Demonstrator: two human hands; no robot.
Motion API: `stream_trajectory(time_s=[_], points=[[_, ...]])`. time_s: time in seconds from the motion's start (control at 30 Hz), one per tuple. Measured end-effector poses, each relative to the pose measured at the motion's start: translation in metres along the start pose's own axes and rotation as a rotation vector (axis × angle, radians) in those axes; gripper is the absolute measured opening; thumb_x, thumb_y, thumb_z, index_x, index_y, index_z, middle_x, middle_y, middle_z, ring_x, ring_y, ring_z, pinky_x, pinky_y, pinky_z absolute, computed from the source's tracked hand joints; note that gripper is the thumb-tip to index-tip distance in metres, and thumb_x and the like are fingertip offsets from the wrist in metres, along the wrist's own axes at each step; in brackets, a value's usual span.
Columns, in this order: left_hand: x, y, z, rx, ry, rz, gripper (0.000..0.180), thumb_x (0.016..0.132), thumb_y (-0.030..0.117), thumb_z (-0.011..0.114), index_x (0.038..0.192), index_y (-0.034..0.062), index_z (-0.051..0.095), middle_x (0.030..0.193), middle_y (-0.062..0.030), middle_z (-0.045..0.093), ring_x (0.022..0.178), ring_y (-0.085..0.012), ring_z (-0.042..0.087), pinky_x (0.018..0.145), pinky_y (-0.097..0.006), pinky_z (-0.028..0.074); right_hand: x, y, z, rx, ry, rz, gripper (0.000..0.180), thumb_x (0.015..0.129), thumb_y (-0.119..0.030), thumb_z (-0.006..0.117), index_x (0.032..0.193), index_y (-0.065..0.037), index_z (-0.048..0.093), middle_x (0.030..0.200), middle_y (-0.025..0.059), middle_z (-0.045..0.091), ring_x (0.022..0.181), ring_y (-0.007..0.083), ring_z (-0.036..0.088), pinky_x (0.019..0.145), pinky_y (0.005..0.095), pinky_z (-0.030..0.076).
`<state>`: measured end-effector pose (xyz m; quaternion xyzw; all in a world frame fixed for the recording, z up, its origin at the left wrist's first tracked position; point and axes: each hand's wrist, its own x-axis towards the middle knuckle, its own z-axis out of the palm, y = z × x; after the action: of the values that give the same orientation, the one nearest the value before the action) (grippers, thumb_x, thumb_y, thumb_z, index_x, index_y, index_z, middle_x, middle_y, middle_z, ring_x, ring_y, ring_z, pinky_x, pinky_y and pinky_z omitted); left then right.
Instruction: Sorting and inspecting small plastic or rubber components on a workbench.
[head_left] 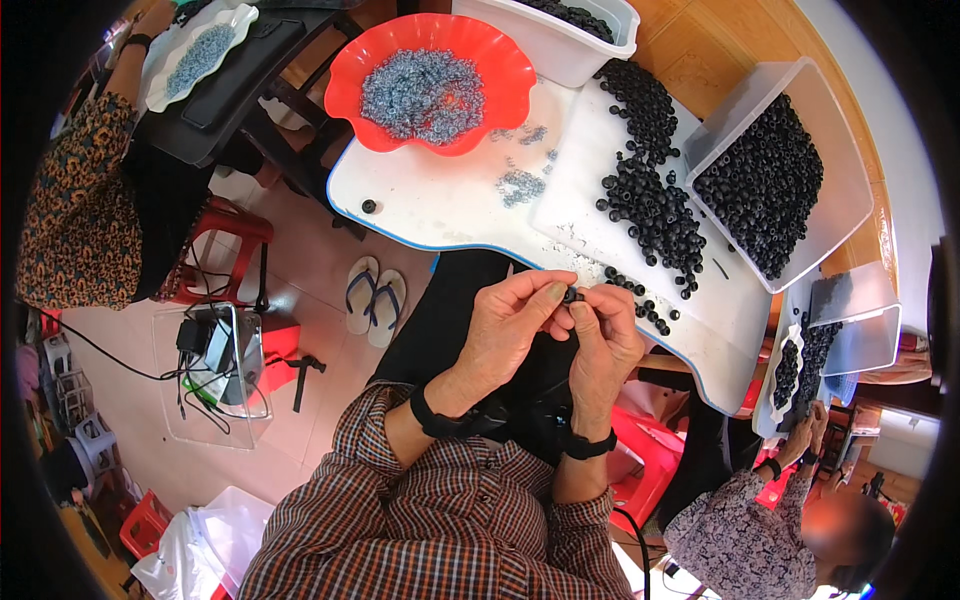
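Hands meet just short of the white tabletop (450,215): the left hand (505,330) and right hand (600,340) come together, fingertips pinched on a small black ring (571,295) held up close for fine fingerwork. Just beyond the right hand, loose black rings (650,200) lie scattered within easy reach, with a clear bin (800,90) of more farther out. Beyond the left hand, a red scalloped bowl (345,85) keeps small grey-blue pieces (422,95) gathered.
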<state>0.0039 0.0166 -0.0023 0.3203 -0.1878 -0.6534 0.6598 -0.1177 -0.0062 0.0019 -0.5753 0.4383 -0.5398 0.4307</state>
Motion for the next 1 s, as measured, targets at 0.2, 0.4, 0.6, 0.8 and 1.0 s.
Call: stream_trajectory(time_s=[0.2, 0.4, 0.6, 0.8, 1.0], points=[[-0.001, -0.002, 0.0, 0.07, -0.003, 0.069, 0.02, 0.097, 0.006, 0.054, 0.112, -0.004, 0.063, 0.091, -0.0065, 0.065, 0.075, -0.0093, 0.06, 0.065, -0.023, 0.053, -0.003, -0.001, 0.002, -0.016, 0.009, 0.027, 0.01, 0.085, 0.001, 0.067, 0.094, 0.002, 0.064, 0.098, 0.0059, 0.055, 0.086, 0.0113, 0.054, 0.075, 0.0234, 0.047], [-0.005, 0.0, 0.002, 0.223, 0.009, 0.174, 0.019, 0.096, 0.004, 0.055, 0.111, -0.0045, 0.063, 0.091, -0.0066, 0.065, 0.076, -0.0085, 0.06, 0.067, -0.022, 0.053, -0.005, -0.004, 0.004, -0.047, 0.017, -0.018, 0.01, 0.085, 0.0, 0.067, 0.094, 0.001, 0.062, 0.097, 0.0065, 0.055, 0.087, 0.0132, 0.054, 0.077, 0.025, 0.046], [-0.004, 0.003, 0.0, 0.284, 0.011, 0.181, 0.022, 0.096, 0.006, 0.056, 0.114, -0.0042, 0.063, 0.097, -0.0072, 0.067, 0.079, -0.0094, 0.063, 0.071, -0.023, 0.055, -0.003, -0.009, 0.002, -0.157, -0.007, -0.075, 0.013, 0.083, 0.0, 0.069, 0.094, 0.0, 0.063, 0.095, 0.0072, 0.055, 0.084, 0.0142, 0.054, 0.075, 0.0251, 0.046], [-0.006, 0.01, 0.001, 0.294, 0.03, 0.137, 0.024, 0.096, 0.007, 0.057, 0.115, -0.0056, 0.062, 0.098, -0.0086, 0.068, 0.079, -0.0107, 0.065, 0.074, -0.025, 0.057, 0.0, -0.018, 0.006, -0.379, -0.064, -0.182, 0.016, 0.079, 0.004, 0.07, 0.093, 0.0, 0.064, 0.091, 0.0106, 0.056, 0.079, 0.0195, 0.057, 0.069, 0.0272, 0.048], [-0.005, 0.005, -0.003, 0.307, 0.053, 0.12, 0.024, 0.092, 0.007, 0.063, 0.114, -0.0045, 0.064, 0.095, -0.007, 0.069, 0.076, -0.0075, 0.064, 0.063, -0.018, 0.051, -0.003, -0.017, 0.01, -0.471, -0.087, -0.223, 0.014, 0.08, 0.006, 0.067, 0.093, 0.002, 0.062, 0.093, 0.0118, 0.056, 0.079, 0.023, 0.058, 0.067, 0.0303, 0.049]])
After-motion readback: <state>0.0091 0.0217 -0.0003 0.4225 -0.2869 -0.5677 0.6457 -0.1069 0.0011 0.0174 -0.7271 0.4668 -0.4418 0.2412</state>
